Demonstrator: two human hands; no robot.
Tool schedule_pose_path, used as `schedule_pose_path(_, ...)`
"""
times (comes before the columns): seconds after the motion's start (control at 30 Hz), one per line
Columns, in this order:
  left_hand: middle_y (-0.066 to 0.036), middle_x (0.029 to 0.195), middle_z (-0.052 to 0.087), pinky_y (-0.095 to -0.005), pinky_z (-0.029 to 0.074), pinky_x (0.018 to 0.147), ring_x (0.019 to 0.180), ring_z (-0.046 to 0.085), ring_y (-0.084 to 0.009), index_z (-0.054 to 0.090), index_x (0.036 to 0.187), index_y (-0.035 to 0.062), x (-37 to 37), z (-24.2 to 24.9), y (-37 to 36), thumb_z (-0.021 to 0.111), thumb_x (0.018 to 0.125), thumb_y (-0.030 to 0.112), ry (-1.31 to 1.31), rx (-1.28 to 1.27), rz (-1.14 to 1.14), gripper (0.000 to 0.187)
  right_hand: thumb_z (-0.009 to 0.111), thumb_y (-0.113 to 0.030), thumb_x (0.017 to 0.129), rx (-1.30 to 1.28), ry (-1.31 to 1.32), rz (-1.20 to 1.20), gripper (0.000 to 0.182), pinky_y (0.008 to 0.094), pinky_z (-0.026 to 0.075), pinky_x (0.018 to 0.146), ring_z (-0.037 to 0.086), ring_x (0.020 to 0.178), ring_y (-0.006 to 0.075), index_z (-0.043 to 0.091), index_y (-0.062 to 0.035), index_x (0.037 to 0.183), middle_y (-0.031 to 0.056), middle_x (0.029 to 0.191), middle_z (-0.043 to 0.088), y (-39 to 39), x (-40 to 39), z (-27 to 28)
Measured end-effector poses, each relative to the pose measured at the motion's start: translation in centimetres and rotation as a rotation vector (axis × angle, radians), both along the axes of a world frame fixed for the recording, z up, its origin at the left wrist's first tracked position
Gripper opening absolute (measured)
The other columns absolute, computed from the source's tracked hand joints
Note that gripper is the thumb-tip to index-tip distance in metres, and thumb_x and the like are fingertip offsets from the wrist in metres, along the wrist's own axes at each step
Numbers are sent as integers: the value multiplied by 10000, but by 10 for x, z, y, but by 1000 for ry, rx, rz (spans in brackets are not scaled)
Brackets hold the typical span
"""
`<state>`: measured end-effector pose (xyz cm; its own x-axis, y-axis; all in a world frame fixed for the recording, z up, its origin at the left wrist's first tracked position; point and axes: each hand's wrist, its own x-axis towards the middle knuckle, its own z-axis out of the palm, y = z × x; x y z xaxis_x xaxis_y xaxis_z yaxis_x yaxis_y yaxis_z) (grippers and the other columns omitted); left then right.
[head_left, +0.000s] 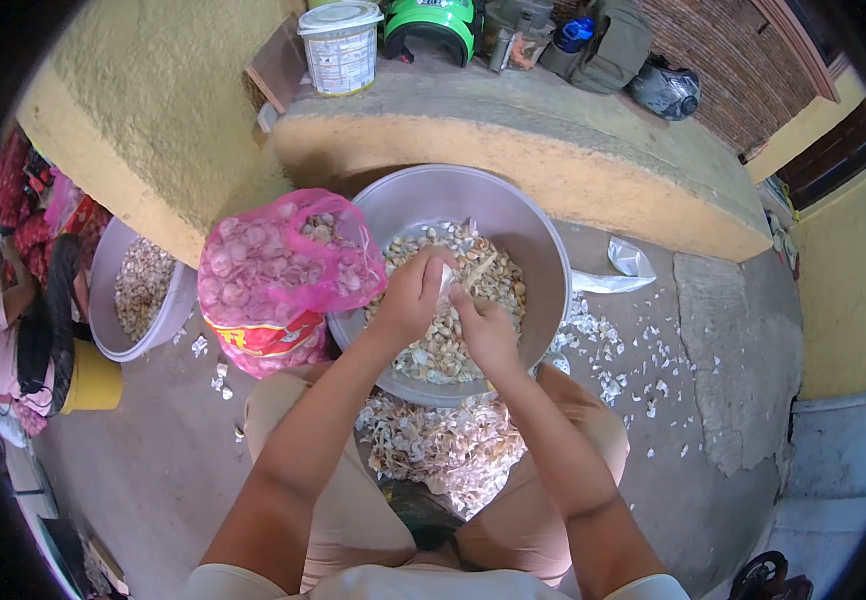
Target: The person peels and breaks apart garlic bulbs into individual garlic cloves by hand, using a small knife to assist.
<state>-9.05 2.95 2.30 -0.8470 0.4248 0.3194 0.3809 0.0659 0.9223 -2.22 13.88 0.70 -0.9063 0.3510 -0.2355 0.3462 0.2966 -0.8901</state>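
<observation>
Above a large round tub (545,235) my two hands meet, close together. My left hand (415,292) is closed around a whitish piece that looks like garlic (446,278). The fingers of my right hand (485,328) are pressed together against the lower right side of that piece. Beneath both hands, many garlic cloves (443,355) cover the tub's bottom. A pink mesh bag of garlic bulbs (253,270) leans against the tub's left side. Papery peels (443,445) are heaped between the legs, just below the tub.
At the left a person (3,330) sits near a second tub (175,318) of cloves and a yellow bucket (93,380). Behind the large tub runs a ledge (513,150) with a white bucket (341,55), helmets and a backpack (613,45). Peels litter the floor at right.
</observation>
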Motion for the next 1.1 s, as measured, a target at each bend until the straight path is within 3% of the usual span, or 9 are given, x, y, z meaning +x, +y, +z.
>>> schedule_pose_path(0.07,-108,880,548,-314,420,730,810,530,-216,527,888,30,-10,-13,1,401,859,197,-208,-58,-75,212,449,-568,767,518,53,53,581,378,435,471,539,439,287,603,-21,650,155,445,505,2,4,16)
schedule_pose_path(0.27,-58,799,557,-275,449,536,719,556,-142,563,908,43,-13,-1,-5,467,836,228,-955,-20,-152,221,502,-522,757,749,127,209,515,354,440,500,556,485,286,618,-33,646,150,466,520,1,4,23)
schedule_pose_path(0.37,-63,759,552,-274,455,497,648,556,-135,569,886,25,-14,-5,-6,469,817,217,-1022,35,-165,227,510,-482,778,216,70,134,500,336,408,468,512,425,212,604,-20,611,111,426,482,-3,7,18)
schedule_pose_path(0.57,-58,708,555,-263,454,470,570,554,-132,565,857,4,-16,-10,-10,477,821,196,-989,99,-272,214,509,-452,808,-302,-54,111,499,258,288,393,352,395,73,562,-32,544,1,416,388,3,6,5)
schedule_pose_path(0.77,-91,689,570,-281,466,467,544,560,-154,550,815,13,-18,-17,-12,460,851,219,-986,83,-366,227,446,-476,829,-574,-156,79,511,228,170,308,251,311,75,404,-91,496,-26,404,318,-1,9,17)
schedule_pose_path(0.87,-124,683,576,-309,476,483,538,564,-189,532,800,24,-15,-16,-12,414,869,262,-1027,205,-487,275,352,-526,842,-1172,50,2,549,229,170,284,246,286,83,339,-110,484,-16,385,315,24,5,30)
schedule_pose_path(0.97,-109,698,574,-308,491,517,583,581,-196,533,781,28,-19,-16,-13,380,873,278,-1014,289,-493,307,283,-546,847,-742,108,91,563,233,163,265,236,268,87,292,-128,470,-13,371,296,40,1,42)
schedule_pose_path(1.0,-96,706,573,-303,496,528,606,589,-193,536,776,28,-20,-17,-14,373,873,279,-1005,306,-466,315,318,-552,837,-730,-23,154,569,237,202,282,278,282,90,331,-115,472,1,370,316,42,5,47)
schedule_pose_path(1.1,-99,771,578,-308,502,548,672,595,-189,525,806,50,-27,-19,-18,385,867,273,-968,377,-353,270,377,-585,795,5,-144,446,584,278,353,367,434,359,149,475,-78,523,56,405,421,37,21,48)
